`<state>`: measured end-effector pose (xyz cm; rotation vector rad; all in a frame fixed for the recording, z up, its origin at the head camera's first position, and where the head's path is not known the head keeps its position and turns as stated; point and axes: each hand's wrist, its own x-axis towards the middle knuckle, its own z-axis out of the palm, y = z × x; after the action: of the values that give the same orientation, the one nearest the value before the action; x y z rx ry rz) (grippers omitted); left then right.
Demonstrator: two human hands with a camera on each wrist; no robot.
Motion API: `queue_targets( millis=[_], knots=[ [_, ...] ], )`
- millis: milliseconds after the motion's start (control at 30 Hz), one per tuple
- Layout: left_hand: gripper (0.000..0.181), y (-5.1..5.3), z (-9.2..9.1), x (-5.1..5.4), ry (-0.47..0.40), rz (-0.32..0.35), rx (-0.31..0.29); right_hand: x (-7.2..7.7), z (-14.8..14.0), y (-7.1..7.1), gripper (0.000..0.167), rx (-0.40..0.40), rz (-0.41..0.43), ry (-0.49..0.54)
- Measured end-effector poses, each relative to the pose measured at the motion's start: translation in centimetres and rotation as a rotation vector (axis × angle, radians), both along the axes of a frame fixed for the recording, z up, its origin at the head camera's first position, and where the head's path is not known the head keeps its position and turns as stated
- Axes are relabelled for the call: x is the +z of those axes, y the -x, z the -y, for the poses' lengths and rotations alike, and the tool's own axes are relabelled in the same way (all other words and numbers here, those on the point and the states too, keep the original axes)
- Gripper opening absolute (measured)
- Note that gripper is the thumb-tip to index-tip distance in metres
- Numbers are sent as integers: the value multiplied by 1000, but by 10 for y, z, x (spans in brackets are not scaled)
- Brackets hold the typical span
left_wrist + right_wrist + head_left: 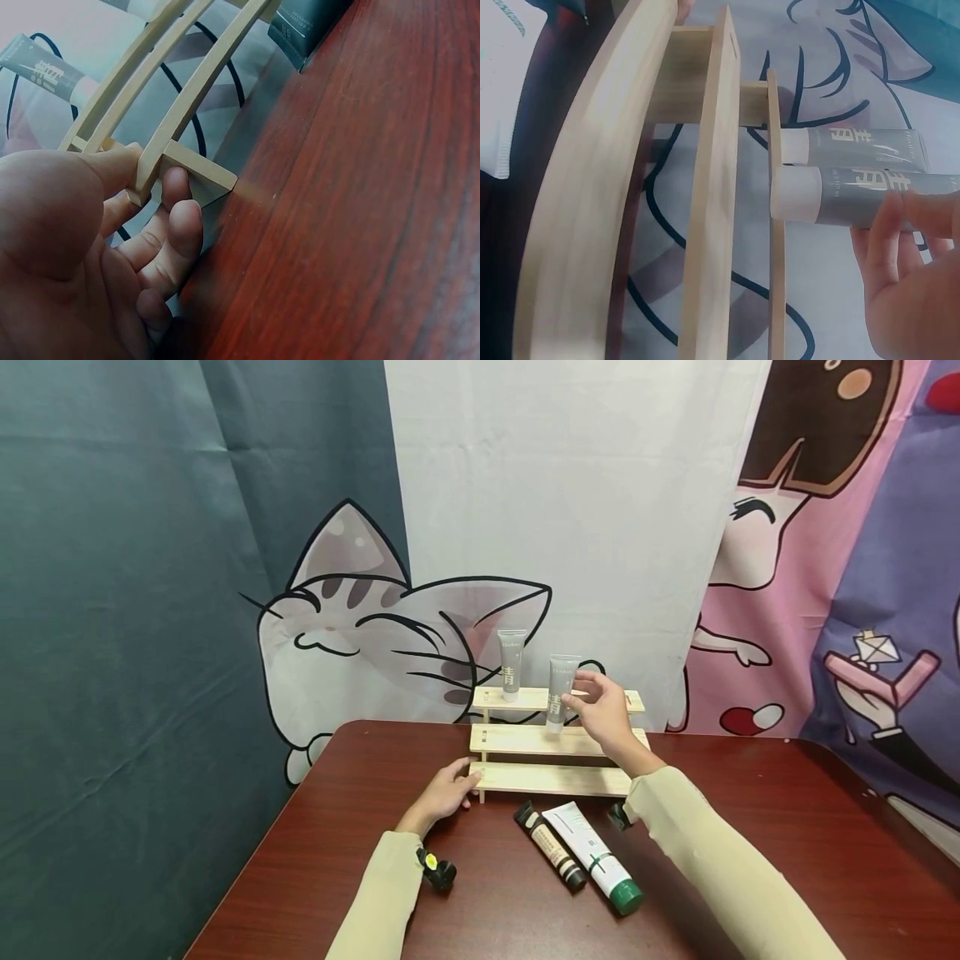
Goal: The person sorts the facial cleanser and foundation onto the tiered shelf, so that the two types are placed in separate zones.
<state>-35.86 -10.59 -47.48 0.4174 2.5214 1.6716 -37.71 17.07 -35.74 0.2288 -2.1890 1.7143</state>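
Observation:
A three-tier wooden stand (558, 779) stands on the table. My left hand (447, 789) grips the left end of its lowest tier, with the thumb on the board and fingers at the leg in the left wrist view. My right hand (606, 717) pinches a grey squeeze tube (561, 687), cap down, in front of the top tier; whether its white cap touches a board I cannot tell. Another grey squeeze tube (511, 662) stands cap down on the left part of the top tier. In the right wrist view the held tube (847, 196) lies across the view beside the standing one (847, 147).
In front of the stand a black tube (551, 847) with a beige label and a white tube (592, 856) with a green cap lie on the reddish-brown table (315, 877). A printed cloth (592, 510) hangs behind the table.

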Motion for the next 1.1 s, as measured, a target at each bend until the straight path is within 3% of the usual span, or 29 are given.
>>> queue_targets(
  millis=[567, 1100],
  knots=[
    [53, -3, 0, 3, -13, 4, 11, 8, 14, 26, 46, 16, -6, 11],
    [54, 1, 2, -1, -6, 17, -4, 14, 22, 39, 43, 1, -30, 17]
  ],
)
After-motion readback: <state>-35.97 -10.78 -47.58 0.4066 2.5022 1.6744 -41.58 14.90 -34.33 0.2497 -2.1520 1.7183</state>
